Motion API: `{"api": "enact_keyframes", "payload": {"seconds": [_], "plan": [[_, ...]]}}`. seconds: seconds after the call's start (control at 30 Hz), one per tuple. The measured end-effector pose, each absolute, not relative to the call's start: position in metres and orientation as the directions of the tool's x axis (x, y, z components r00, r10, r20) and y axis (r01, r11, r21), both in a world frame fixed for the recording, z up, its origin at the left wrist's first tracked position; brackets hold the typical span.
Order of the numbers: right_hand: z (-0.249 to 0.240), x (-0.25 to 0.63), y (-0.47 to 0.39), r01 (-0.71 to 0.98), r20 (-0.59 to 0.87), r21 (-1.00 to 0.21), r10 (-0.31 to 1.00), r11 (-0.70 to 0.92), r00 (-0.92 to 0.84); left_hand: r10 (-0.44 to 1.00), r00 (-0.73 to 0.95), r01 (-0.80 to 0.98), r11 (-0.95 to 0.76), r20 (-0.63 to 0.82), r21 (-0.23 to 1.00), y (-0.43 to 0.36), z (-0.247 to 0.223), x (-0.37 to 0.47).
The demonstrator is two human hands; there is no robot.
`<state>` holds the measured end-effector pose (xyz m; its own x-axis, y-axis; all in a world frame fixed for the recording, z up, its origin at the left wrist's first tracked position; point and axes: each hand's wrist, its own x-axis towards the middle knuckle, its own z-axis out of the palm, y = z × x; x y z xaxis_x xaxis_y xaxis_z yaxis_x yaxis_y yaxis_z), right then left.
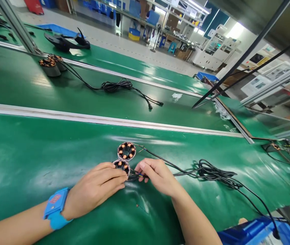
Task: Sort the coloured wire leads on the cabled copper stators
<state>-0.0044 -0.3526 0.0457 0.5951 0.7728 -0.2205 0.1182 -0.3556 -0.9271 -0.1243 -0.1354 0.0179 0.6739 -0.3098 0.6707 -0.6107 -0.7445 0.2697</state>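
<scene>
Presently my left hand point(96, 189) grips the coil stator point(121, 166), right hand point(157, 175) pinching its lead wire point(137, 176); overpull risks snapping it

A round coil unit point(121, 165) is held on the green surface point(32, 153) by the left hand point(97, 186). Its black wires point(211, 173) are pinched by the right hand point(155, 174). A second coil unit point(126, 150) is seen just behind.

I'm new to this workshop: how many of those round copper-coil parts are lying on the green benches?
4. One under the left hand's fingertips, one just beyond it, and two side by side on the far bench at upper left. Others may be hidden.
</scene>
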Motion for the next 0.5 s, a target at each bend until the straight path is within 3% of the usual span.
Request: {"api": "enact_keyframes", "payload": {"seconds": [0.13, 0.37, 0.5], "plan": [[0.034, -0.005, -0.355, -0.103, -0.337, -0.936, 0.771, -0.337, 0.54, -0.327, 0.68, -0.64, -0.702, 0.656, 0.313, -0.13, 0.016, -0.123], [0.028, -0.006, -0.352, -0.41, -0.388, -0.898, 0.734, -0.162, 0.558, -0.36, 0.68, -0.641, -0.715, 0.639, 0.28, -0.133, 0.014, -0.124], [0.026, -0.006, -0.355, -0.428, -0.411, -0.885, 0.741, -0.183, 0.531, -0.353, 0.685, -0.623, -0.737, 0.637, 0.261, -0.135, 0.012, -0.127]]}}
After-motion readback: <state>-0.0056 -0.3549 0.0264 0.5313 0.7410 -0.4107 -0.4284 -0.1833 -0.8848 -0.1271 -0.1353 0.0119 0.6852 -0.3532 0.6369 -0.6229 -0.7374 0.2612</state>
